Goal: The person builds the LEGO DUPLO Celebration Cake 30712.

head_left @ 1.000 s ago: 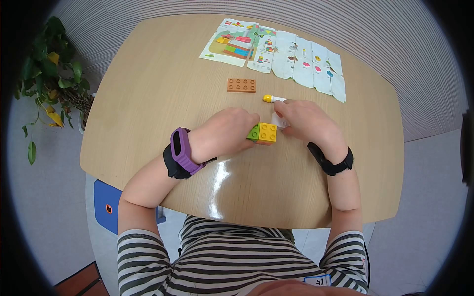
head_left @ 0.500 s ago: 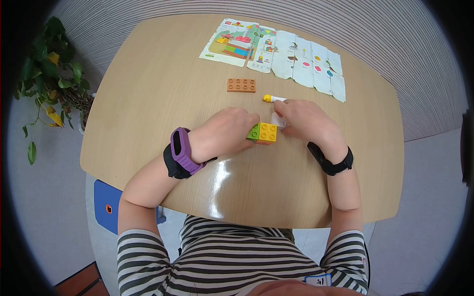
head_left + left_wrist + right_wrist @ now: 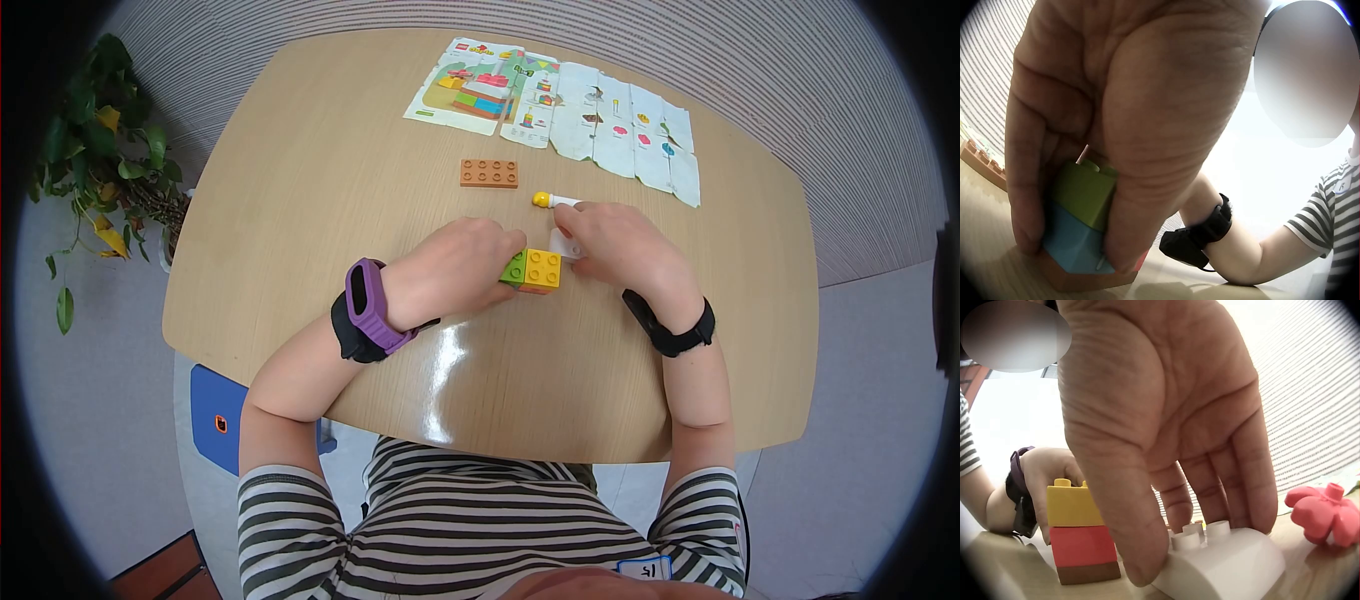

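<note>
Two hands of mine sit just where they were a second ago. My left hand (image 3: 452, 262) grips the brick stack (image 3: 541, 268) on the worktop (image 3: 330, 140), thumb on one side, fingers on the other; my right hand (image 3: 630, 245) pinches the white curved brick (image 3: 1235, 565) just beside it. They remain apart, so I judge the building no further along. Beyond, the orange brick (image 3: 489, 174) lies unmoved.

Light-wood tabletop (image 3: 300, 120), rounded corners, w/ bright glare streak (image 3: 440, 385) nr. front edge. Wall (image 3: 350, 18) behind: fine stripes; plain grey surface (image 3: 870, 380) below it at R. Pale flr. (image 3: 625, 490) under tabletop. Far L: leafy potted plant (image 3: 85, 150), some lvs. yellow. Lower L: blue flat panel (image 3: 210, 405); red-brown piece (image 3: 165, 570) at btm.
</note>
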`<action>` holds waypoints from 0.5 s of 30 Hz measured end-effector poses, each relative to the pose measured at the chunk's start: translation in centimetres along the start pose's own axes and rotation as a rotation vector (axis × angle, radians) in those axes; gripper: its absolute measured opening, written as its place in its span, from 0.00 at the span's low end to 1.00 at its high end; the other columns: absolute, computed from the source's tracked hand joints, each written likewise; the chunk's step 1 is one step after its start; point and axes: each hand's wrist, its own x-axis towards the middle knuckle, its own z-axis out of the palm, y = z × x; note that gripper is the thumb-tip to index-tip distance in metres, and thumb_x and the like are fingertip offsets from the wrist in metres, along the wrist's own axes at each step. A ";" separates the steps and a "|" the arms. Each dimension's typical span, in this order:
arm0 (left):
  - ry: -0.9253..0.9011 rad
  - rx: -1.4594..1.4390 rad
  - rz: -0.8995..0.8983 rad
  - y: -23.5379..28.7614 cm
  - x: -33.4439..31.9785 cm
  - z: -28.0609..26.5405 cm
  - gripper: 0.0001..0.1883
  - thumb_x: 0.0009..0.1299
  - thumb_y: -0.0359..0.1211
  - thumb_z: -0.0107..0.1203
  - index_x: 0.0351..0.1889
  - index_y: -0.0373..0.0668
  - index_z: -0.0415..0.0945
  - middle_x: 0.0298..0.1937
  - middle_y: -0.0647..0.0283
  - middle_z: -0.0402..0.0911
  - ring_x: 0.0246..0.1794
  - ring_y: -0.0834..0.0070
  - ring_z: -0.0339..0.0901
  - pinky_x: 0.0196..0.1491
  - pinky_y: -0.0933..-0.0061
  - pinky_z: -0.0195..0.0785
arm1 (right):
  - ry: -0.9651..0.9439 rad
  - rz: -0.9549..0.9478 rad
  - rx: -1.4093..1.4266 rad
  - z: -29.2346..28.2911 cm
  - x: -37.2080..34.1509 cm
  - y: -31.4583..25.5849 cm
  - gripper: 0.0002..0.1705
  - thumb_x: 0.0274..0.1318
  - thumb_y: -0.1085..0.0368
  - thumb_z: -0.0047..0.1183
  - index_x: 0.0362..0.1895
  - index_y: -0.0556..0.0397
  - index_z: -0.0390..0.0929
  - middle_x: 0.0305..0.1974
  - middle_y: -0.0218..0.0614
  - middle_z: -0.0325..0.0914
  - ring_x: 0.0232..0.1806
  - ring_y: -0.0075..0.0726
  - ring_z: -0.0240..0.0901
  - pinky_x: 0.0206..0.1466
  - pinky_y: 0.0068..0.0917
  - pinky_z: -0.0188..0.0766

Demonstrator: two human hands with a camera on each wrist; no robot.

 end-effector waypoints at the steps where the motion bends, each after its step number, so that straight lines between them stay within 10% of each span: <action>1: -0.003 -0.001 -0.002 0.0 0.0 0.0 0.17 0.56 0.35 0.64 0.38 0.35 0.74 0.32 0.50 0.78 0.37 0.53 0.77 0.43 0.59 0.70 | 0.005 0.001 -0.002 0.1 0.0 0.0 0.19 0.40 0.71 0.62 0.40 0.56 0.71 0.34 0.43 0.78 0.41 0.49 0.76 0.43 0.40 0.73; 15: 0.107 -0.052 -0.045 -2.4 0.4 -0.5 0.25 0.53 0.32 0.67 0.46 0.35 0.68 0.35 0.46 0.79 0.41 0.50 0.77 0.45 0.58 0.70 | 0.053 0.003 -0.036 0.8 0.2 0.5 0.16 0.44 0.74 0.56 0.40 0.55 0.71 0.34 0.43 0.77 0.40 0.50 0.75 0.40 0.41 0.72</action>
